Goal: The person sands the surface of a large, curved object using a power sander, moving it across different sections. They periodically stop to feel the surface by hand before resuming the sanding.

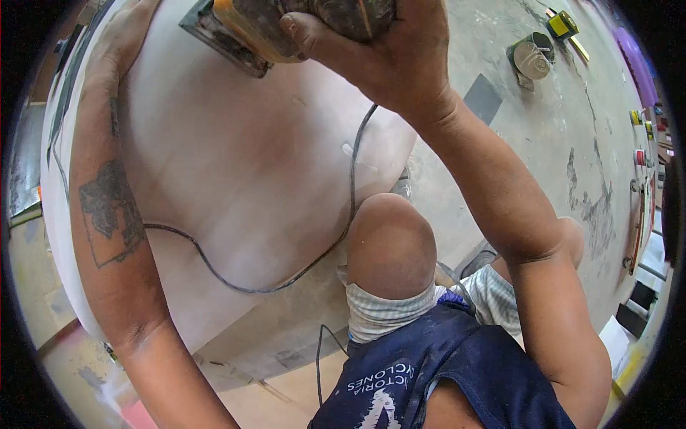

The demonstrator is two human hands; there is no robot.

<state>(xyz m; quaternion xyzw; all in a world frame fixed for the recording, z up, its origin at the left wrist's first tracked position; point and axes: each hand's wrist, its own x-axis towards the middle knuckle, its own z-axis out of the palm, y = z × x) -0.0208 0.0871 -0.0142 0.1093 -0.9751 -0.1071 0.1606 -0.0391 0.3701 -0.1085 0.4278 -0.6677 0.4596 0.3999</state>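
At the top edge, my right hand [379,53] is wrapped round a dusty power sander [250,28] with a yellow-orange and dark body. The sander's flat dark base faces the large pale, curved panel [236,157]; whether it touches cannot be told. My left hand [128,32] lies flat along the panel's upper left, dusty, its fingertips cut off by the frame. A black cord [354,186] hangs in a loop across the panel, below the sander.
My bent knee [393,243] is close to the panel's lower right edge. On the grey, stained floor [514,171] stand an open tin [532,57] and a yellow-labelled can [562,25]. A dark grey sheet [484,99] lies nearby. Shelved items line the far right.
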